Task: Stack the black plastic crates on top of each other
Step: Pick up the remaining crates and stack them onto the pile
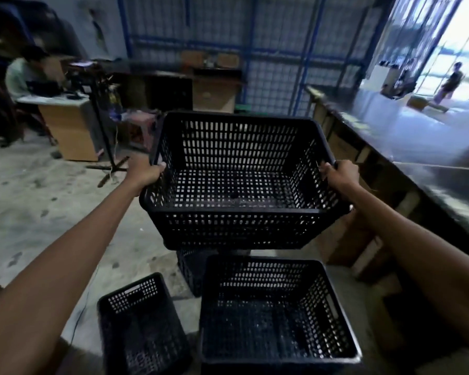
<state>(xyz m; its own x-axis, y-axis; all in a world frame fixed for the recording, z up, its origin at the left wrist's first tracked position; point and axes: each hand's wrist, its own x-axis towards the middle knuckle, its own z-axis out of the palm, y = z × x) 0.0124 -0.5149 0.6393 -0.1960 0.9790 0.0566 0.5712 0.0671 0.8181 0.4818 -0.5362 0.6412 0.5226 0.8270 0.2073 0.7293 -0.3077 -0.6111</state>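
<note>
I hold a black perforated plastic crate point(238, 212) in the air, open side up and tilted slightly toward me. My left hand point(144, 173) grips its left rim and my right hand point(339, 174) grips its right rim. Below it on the floor stands a second black crate point(279, 355), empty. A third crate point(136, 328) sits to the lower left. Part of another black crate point(190, 269) shows beneath the held one, mostly hidden.
A long dark counter point(417, 147) runs along the right side. A wooden desk point(65, 125) with a seated person stands at the far left, a tripod stand point(106, 147) beside it. Concrete floor point(52, 207) spreads to the left. Another person stands in the bright doorway point(452, 79).
</note>
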